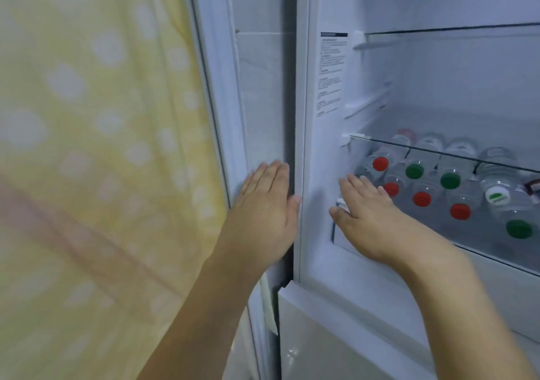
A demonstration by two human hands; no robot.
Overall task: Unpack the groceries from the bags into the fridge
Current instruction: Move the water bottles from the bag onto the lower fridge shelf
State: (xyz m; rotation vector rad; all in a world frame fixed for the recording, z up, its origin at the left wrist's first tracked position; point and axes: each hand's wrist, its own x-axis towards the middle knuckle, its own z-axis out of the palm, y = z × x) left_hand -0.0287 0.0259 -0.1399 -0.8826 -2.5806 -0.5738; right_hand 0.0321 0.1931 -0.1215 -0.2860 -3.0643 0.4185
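Neither hand carries anything: the left hand (pixel 264 204) lies flat with straight fingers against the inner edge of the white fridge door (pixel 222 93), and the right hand (pixel 371 216), fingers also straight and relaxed, reaches over the front lip of the white fridge (pixel 318 152) shelf. Just beyond the right fingertips, clear plastic water bottles with red and green caps (pixel 415 172) lie on their sides beneath a glass shelf (pixel 467 157). No bags or groceries show, so this looks like the door-opening step; next probably means fetching an item from the bags.
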